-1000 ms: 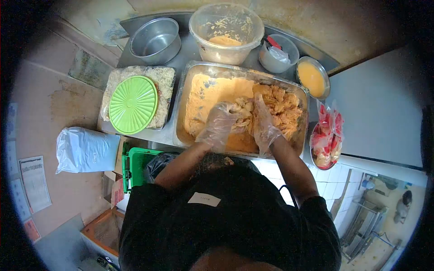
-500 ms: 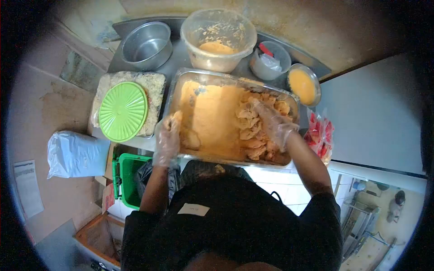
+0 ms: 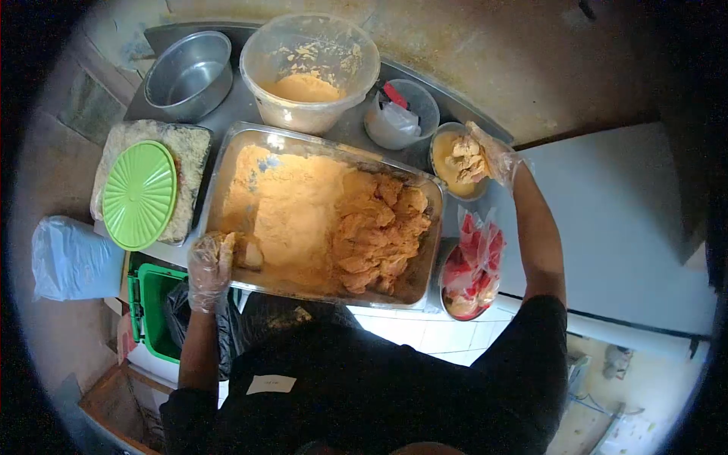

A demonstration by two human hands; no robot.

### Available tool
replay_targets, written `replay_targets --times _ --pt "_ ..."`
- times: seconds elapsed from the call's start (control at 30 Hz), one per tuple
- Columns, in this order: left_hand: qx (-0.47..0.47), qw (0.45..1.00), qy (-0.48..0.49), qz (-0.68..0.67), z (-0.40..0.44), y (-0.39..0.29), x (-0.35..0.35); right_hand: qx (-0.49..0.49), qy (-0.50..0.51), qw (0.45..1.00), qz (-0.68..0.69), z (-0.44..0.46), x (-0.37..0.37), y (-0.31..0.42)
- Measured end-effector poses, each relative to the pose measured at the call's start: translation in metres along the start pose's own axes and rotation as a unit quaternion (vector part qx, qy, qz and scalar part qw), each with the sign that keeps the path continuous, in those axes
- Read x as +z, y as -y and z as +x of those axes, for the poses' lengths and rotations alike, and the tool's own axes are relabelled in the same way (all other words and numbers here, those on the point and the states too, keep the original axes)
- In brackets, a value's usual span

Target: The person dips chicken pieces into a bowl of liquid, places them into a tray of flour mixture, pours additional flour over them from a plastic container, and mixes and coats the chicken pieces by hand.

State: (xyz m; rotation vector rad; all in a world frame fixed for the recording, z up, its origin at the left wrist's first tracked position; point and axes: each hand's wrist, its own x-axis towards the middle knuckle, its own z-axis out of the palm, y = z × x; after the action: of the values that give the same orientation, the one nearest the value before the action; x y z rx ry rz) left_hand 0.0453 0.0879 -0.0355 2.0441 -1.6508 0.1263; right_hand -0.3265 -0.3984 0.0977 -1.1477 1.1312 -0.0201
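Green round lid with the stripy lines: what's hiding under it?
The green lid lies over pale, crumbly-looking food, which shows past its edges. A reddish bit peeks out on the right. Whatever is right under the middle is covered, so I can't tell.

The large tray (image 3: 414, 285) is sitting mid-counter — pieces (image 3: 383, 227) are lying in its right side, the tub (image 3: 307, 115) is standing behind, and left, a lid (image 3: 139, 196) is resting on the crumb tray (image 3: 202, 180).

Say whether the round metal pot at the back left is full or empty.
Empty: the metal pot shows only bare grey metal inside.
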Motion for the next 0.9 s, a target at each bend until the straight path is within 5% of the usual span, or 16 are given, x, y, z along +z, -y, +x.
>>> replay_targets --times 0.1,0.2,0.23,0.43,0.73,0.83,0.9 --pt "0.027 0.997 -0.026 0.066 -0.004 0.001 0.005 0.072 -0.039 0.994 -0.069 0.025 -0.020 -0.013" --pt "-0.141 0.987 -0.003 -0.076 -0.001 -0.006 0.005 0.058 -0.056 0.995 -0.054 0.052 -0.055 -0.047" --pt "-0.032 0.999 -0.013 0.038 0.000 -0.004 0.004 0.042 -0.064 0.996 -0.042 0.058 -0.062 -0.055" --pt "-0.074 0.997 -0.003 0.029 -0.005 -0.004 0.009 0.151 -0.035 0.985 -0.079 0.080 -0.065 -0.057" --pt "-0.017 0.996 -0.021 0.081 -0.008 -0.001 0.011 0.086 -0.141 0.983 -0.083 0.116 -0.060 -0.084" --pt "-0.112 0.993 -0.017 -0.028 -0.007 -0.005 0.011 0.080 -0.177 0.974 -0.117 0.117 -0.048 -0.085" --pt "-0.048 0.998 0.007 0.051 -0.011 0.002 0.012 0.082 -0.194 0.969 -0.129 0.113 -0.035 -0.080"
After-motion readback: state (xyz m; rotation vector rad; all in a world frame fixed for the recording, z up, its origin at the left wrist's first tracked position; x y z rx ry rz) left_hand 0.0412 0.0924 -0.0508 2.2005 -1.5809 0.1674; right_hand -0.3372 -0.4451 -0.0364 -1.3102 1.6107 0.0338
